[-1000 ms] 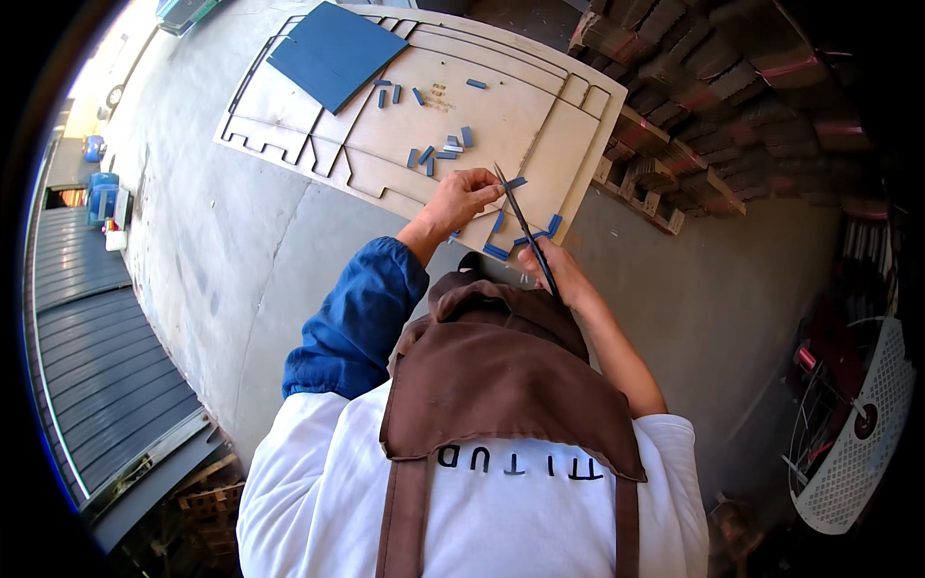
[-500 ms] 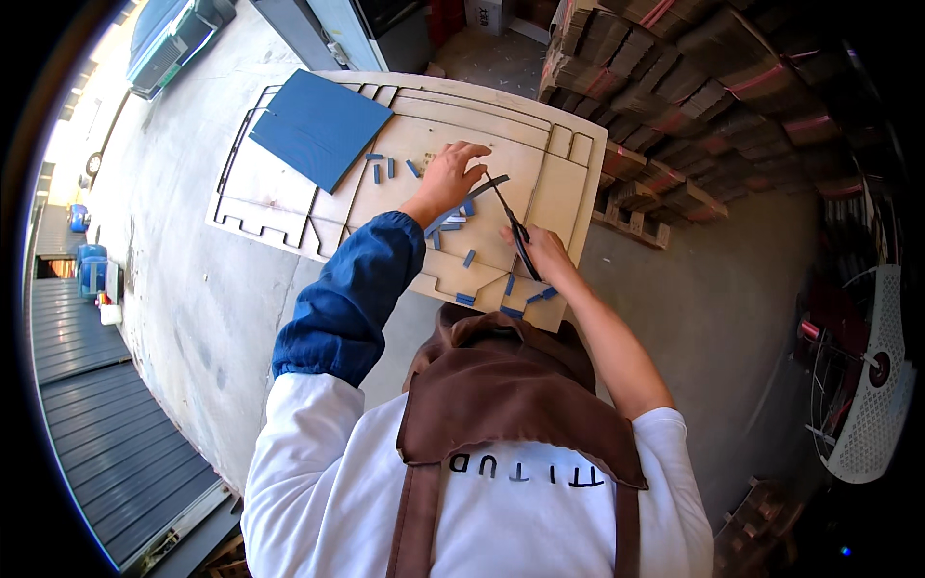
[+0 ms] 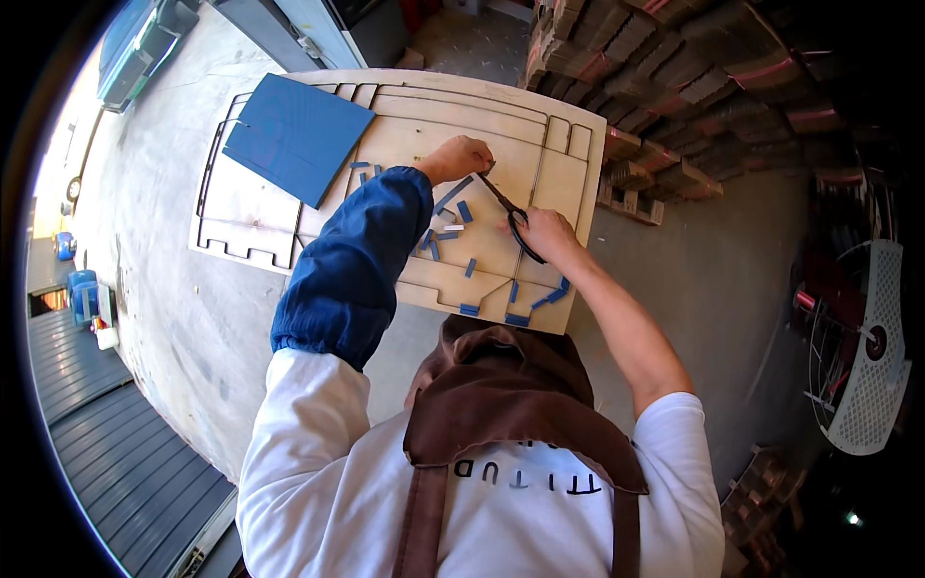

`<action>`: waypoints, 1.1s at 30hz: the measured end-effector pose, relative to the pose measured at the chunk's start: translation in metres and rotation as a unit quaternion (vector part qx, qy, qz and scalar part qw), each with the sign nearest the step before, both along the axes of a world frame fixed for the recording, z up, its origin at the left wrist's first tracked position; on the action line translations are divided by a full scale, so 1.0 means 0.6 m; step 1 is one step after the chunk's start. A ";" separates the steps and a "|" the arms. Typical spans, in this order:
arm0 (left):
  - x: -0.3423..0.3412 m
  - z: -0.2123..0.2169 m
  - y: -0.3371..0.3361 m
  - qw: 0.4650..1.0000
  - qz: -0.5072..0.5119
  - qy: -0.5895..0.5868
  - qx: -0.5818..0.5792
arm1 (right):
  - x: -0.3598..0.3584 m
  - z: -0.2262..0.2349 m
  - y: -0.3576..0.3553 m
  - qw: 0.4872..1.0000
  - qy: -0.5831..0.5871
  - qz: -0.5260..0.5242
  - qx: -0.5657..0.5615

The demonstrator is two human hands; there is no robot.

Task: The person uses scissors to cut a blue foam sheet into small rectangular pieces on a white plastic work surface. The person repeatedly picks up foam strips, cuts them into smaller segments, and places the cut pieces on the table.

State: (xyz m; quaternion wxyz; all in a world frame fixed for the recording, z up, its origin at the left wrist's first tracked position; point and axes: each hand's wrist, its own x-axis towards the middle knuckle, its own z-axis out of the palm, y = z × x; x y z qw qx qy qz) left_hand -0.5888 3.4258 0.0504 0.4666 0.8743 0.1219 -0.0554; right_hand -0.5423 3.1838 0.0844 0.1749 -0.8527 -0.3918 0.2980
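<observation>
My right hand (image 3: 546,234) is closed round the black handles of a pair of scissors (image 3: 515,214), whose blades point up and left toward my other hand. My left hand (image 3: 459,158) is pinched, with a small dark strip piece (image 3: 489,168) at its fingertips, right by the scissor tips. Below the left wrist a narrow blue strip (image 3: 451,196) lies on the wooden board (image 3: 501,275). Several short blue pieces (image 3: 464,211) are scattered around it, and a small white piece (image 3: 454,227) lies among them.
A large blue sheet (image 3: 299,140) covers the board's far left part. Dark grooves outline shapes on the board. Stacks of strapped flat cardboard (image 3: 665,72) stand at the far right, on a pallet (image 3: 631,204). A white perforated panel (image 3: 874,347) is at the right rim.
My left hand has gone from spread fingers to a pinch. The long strip that ran between the left hand and the scissors no longer spans them. The view has shifted slightly.
</observation>
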 end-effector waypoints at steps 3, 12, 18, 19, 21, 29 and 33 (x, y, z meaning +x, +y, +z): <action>-0.003 0.028 -0.004 0.996 0.052 -0.068 -0.034 | 0.006 0.032 0.000 0.998 0.028 0.006 -0.048; -0.095 0.142 -0.126 0.940 0.099 -0.097 -0.313 | -0.011 0.089 -0.143 0.988 0.062 -0.109 0.091; -0.097 0.217 -0.274 0.976 0.125 -0.176 -0.037 | -0.054 0.133 -0.227 0.983 0.101 -0.128 0.081; -0.096 0.221 -0.292 0.973 0.124 -0.197 -0.003 | -0.063 0.138 -0.239 0.975 0.127 -0.142 0.116; -0.091 0.223 -0.326 0.967 0.118 -0.224 0.033 | -0.068 0.132 -0.268 0.970 0.141 -0.157 0.119; -0.081 0.229 -0.429 0.966 0.077 -0.235 0.077 | -0.079 0.106 -0.365 0.960 0.147 -0.174 0.163; -0.081 0.227 -0.469 0.963 0.072 -0.236 0.103 | -0.084 0.107 -0.400 0.961 0.129 -0.169 0.179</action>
